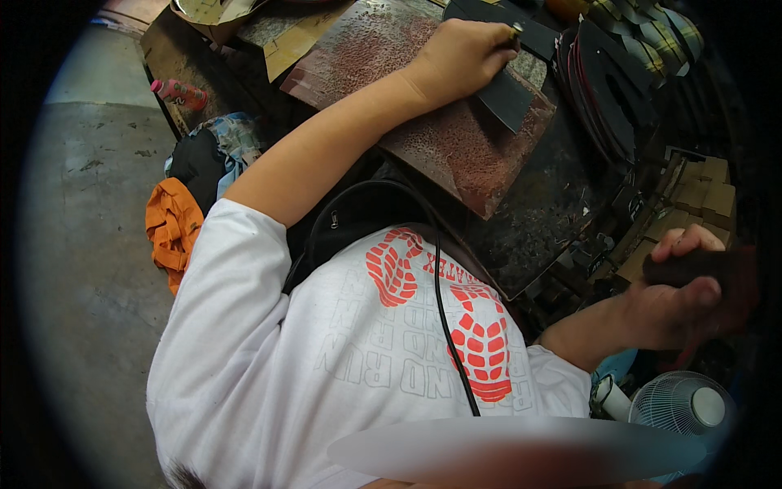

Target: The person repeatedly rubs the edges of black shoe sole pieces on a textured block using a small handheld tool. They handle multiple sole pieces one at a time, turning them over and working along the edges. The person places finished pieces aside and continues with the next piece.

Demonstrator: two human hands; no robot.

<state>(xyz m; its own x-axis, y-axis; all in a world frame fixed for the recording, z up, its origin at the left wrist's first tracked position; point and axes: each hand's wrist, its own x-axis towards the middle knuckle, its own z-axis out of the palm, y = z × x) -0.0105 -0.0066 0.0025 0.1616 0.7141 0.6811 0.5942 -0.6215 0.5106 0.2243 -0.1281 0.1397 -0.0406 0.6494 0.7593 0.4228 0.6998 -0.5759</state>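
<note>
My left hand is closed at the top, over a pitted reddish-brown board. From its pinched fingers a small metal-tipped thing sticks out; the rest of it is hidden. Beneath that hand lies a flat black sheet, one corner showing past the palm. Off to the right, away from the board, my right hand is raised and wrapped round a thick dark tool. Its reddish-brown end runs into the dark picture rim, so I cannot tell its kind.
Curved black pieces with red edges stand stacked right of the board. Cardboard boxes lie farther right, above a fan. At left are a pink bottle and orange cloth. A black bag hangs at my front.
</note>
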